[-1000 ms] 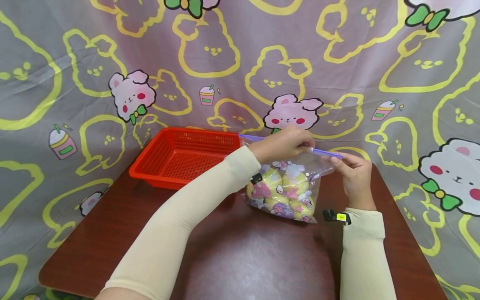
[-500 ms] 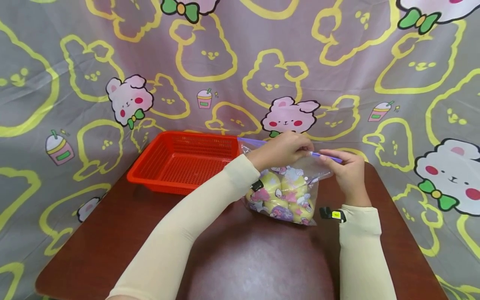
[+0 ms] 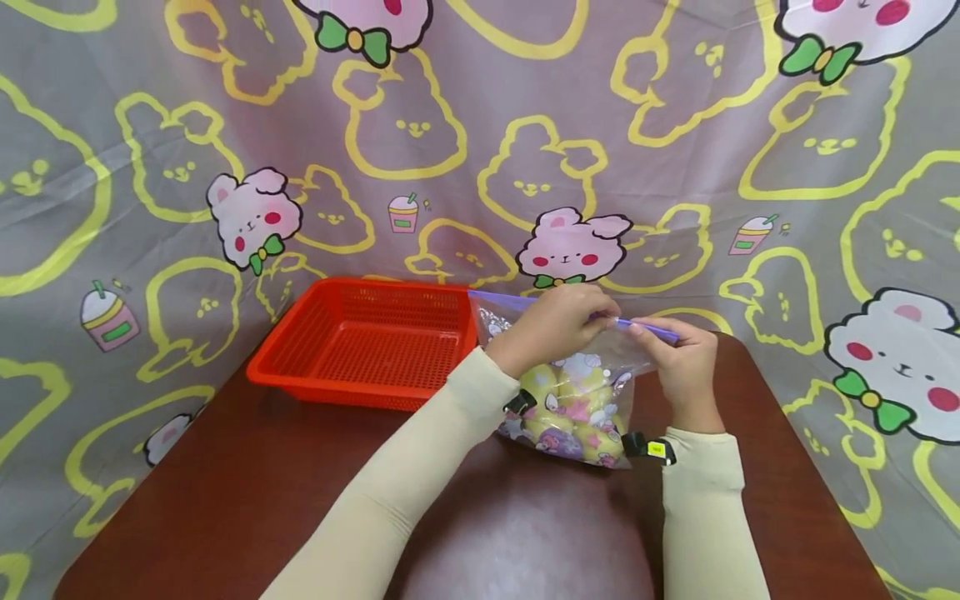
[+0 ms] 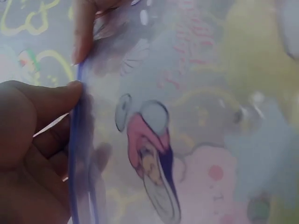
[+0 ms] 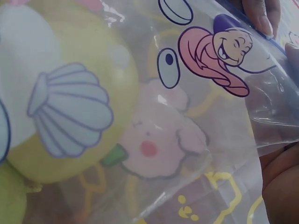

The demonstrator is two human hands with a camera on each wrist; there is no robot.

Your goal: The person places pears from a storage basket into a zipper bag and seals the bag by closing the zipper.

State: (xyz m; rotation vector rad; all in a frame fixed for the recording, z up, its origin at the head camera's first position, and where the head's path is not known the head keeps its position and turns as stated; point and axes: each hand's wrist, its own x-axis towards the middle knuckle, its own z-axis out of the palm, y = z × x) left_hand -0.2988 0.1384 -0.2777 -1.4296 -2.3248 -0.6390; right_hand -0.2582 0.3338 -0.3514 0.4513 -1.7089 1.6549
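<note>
A clear zip bag point(image 3: 551, 433) with printed cartoon figures and a purple zip strip point(image 3: 660, 332) stands on the table. Several yellow round things point(image 3: 581, 377) fill its lower part, seen through the plastic. My left hand point(image 3: 558, 327) pinches the strip along its middle, palm down. Close by on the right, my right hand point(image 3: 686, 362) pinches the strip near its right end, thumb toward me. In the left wrist view, the purple strip point(image 4: 74, 154) runs upright past the left thumb. The right wrist view shows a yellow round thing point(image 5: 93, 46) behind the printed plastic.
A red plastic basket point(image 3: 345, 392) with slotted walls sits left of the bag, its right side behind the bag's edge. Beneath everything lies a dark brown table point(image 3: 225, 492). A cartoon-printed curtain point(image 3: 435, 100) hangs behind and to both sides.
My right hand has shifted left along the strip, bringing its fingertips closer to the left hand's. The head view has tilted up a little, so everything sits lower in it.
</note>
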